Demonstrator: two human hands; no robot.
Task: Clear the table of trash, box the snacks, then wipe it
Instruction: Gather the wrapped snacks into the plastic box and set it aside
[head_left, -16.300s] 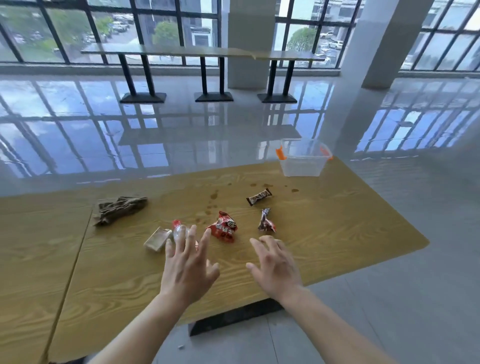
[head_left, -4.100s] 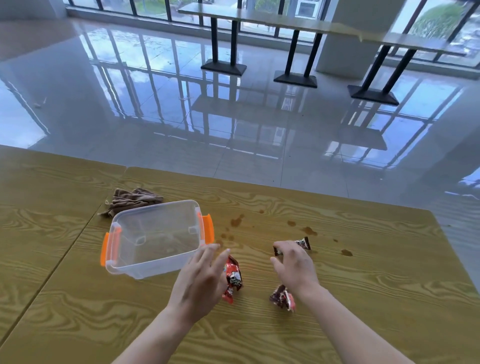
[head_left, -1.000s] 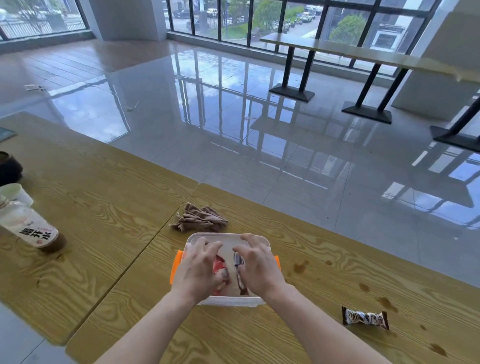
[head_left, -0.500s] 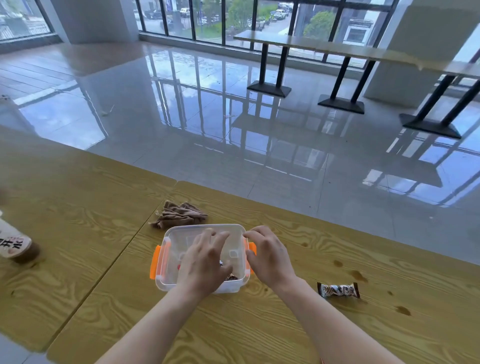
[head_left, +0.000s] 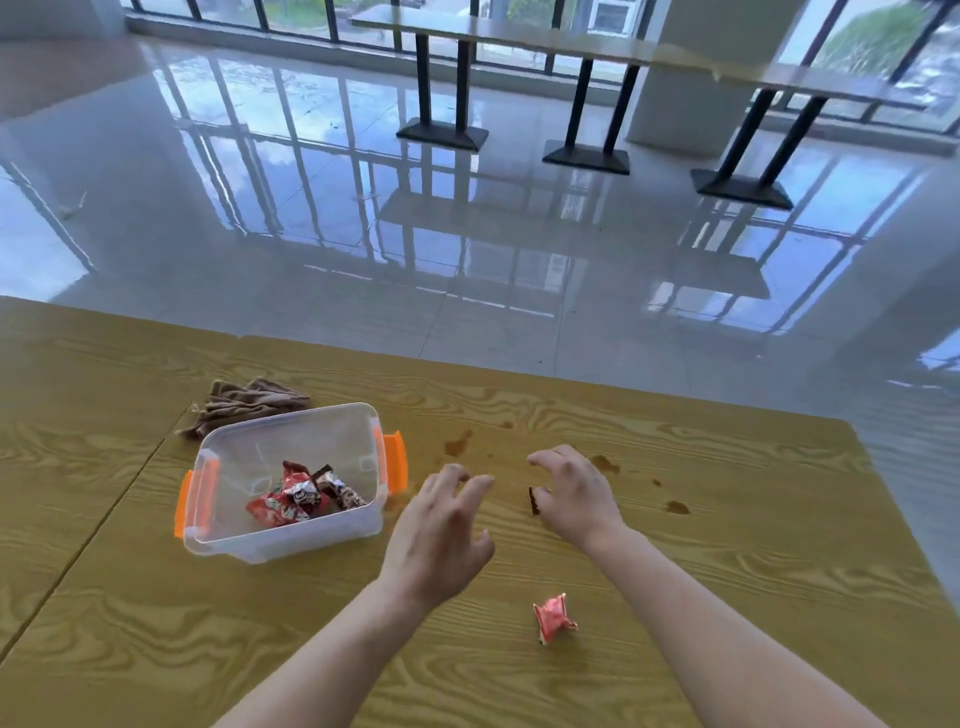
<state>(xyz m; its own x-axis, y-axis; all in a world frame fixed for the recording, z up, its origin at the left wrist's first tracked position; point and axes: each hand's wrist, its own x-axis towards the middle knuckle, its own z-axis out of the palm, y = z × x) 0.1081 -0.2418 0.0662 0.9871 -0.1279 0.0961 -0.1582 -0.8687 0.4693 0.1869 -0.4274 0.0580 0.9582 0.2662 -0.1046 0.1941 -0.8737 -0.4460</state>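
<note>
A clear plastic box with orange latches stands on the wooden table at the left. Several snack packets in red and dark wrappers lie inside it. My left hand hovers just right of the box, fingers spread, holding nothing. My right hand is cupped over a dark snack bar, of which only one end shows. Whether the fingers grip the bar is hidden. A small crumpled red wrapper lies on the table between my forearms.
A brown cloth lies bunched behind the box. Brown spill stains dot the table around my right hand. The table's far edge runs close behind, with glossy floor and other tables beyond.
Both hands have left the box and moved right; the right hand now covers the snack bar. The camera has swung right. Two snack packets now lie in the box.
</note>
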